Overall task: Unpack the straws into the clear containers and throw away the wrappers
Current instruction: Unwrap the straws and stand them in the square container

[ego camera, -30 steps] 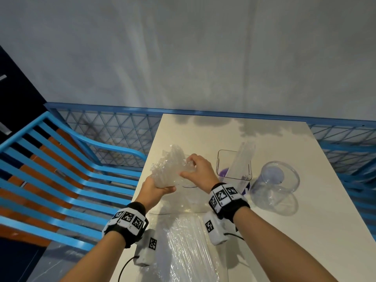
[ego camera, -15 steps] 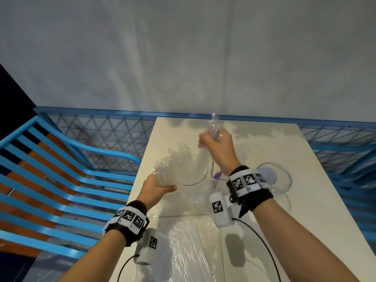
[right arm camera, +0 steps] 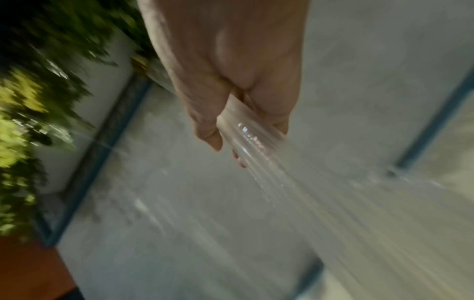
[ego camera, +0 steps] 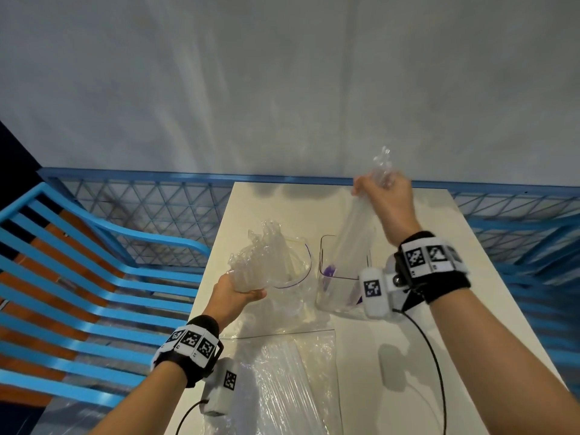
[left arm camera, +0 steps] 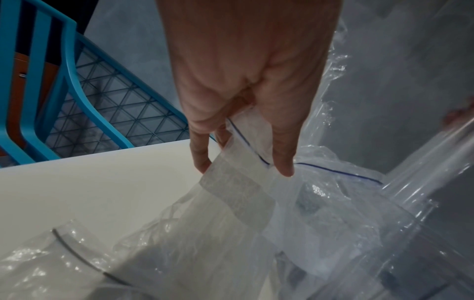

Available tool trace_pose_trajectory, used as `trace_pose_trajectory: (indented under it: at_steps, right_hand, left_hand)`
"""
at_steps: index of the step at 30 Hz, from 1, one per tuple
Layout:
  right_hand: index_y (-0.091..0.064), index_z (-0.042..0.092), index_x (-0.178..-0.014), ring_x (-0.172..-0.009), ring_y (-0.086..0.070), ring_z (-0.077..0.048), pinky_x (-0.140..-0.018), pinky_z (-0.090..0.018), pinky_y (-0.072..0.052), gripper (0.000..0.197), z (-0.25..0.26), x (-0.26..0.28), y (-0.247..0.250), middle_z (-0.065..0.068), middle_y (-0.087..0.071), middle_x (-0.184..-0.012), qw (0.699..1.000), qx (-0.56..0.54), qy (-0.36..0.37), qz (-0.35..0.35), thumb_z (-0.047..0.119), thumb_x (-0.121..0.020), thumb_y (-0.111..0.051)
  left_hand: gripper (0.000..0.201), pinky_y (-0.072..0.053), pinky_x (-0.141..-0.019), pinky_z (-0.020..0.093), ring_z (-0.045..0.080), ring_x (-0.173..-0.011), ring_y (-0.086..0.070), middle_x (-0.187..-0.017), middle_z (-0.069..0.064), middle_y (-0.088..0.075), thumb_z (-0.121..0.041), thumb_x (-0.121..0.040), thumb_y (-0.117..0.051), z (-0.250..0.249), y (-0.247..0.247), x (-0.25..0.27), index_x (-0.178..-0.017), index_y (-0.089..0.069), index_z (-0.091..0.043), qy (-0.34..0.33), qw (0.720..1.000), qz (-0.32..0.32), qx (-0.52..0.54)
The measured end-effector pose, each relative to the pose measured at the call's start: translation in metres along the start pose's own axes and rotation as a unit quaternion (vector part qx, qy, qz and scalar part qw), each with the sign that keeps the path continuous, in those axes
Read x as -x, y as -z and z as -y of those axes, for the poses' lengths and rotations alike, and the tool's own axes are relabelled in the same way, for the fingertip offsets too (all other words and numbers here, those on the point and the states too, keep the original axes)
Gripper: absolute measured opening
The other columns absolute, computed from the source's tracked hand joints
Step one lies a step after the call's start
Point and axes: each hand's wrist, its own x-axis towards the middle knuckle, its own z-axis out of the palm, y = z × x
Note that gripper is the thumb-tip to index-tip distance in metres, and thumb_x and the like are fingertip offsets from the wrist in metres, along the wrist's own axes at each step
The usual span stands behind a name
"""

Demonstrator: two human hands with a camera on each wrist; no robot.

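Observation:
My right hand [ego camera: 376,186] is raised over the table's far side and grips the top of a long clear straw bundle [ego camera: 354,237]. Crumpled film sticks out above the fist. The bundle's lower end hangs into the square clear container [ego camera: 326,246], which has purple at its bottom. The right wrist view is blurred; there my right hand [right arm camera: 231,146] closes round the straw bundle [right arm camera: 256,142]. My left hand [ego camera: 244,293] holds a crumpled clear zip bag [ego camera: 263,255] beside the container. In the left wrist view, my left hand [left arm camera: 243,168] pinches the zip bag [left arm camera: 251,194] at its blue-lined mouth.
A flat clear pack of straws [ego camera: 282,381] lies on the white table [ego camera: 408,356] near me. A blue slatted chair [ego camera: 94,277] stands at the left, and a blue mesh railing [ego camera: 157,199] runs behind the table. Wrist cables trail over the table's near part.
My right hand left the crumpled bag, rose with a long clear straw bundle and swung right over the square container. The left hand kept its hold on the bag.

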Motion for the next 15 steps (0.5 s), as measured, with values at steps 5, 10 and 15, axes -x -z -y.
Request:
trace_pose_trajectory:
  at_steps: [5, 10, 15]
  right_hand:
    - [-0.057, 0.02, -0.083, -0.096, -0.063, -0.026, -0.076, -0.03, -0.05, 0.022, -0.052, 0.008, -0.019, -0.005, -0.064, -0.096, 0.997, 0.057, -0.043, 0.019, 0.017, -0.072, -0.077]
    - [-0.036, 0.02, -0.14, -0.108, -0.055, -0.021, -0.08, -0.018, -0.048, 0.073, -0.052, 0.008, -0.023, -0.007, -0.05, -0.129, 0.986, 0.116, 0.104, 0.061, -0.005, -0.078, -0.066]
    - [-0.057, 0.002, -0.128, -0.13, -0.046, -0.028, -0.108, -0.035, -0.036, 0.036, -0.061, 0.002, -0.029, -0.014, -0.05, -0.142, 0.88, 0.4, 0.185, 0.178, 0.004, -0.092, -0.05]
  left_hand:
    - [0.053, -0.048, -0.096, 0.038, 0.024, -0.107, -0.059, -0.114, 0.004, -0.065, -0.01, -0.072, -0.083, 0.001, 0.002, 0.0, -0.115, -0.055, -0.023, 0.008, 1.0, 0.001, -0.003]
    - [0.05, -0.047, -0.091, 0.034, 0.024, -0.105, -0.061, -0.11, 0.004, -0.066, -0.009, -0.073, -0.082, -0.001, 0.002, 0.002, -0.114, -0.057, -0.021, 0.009, 1.0, 0.005, 0.001]
    - [0.047, -0.047, -0.092, 0.034, 0.023, -0.103, -0.061, -0.107, 0.002, -0.066, -0.009, -0.073, -0.082, -0.003, 0.002, 0.003, -0.11, -0.057, -0.023, 0.004, 1.0, 0.003, -0.003]
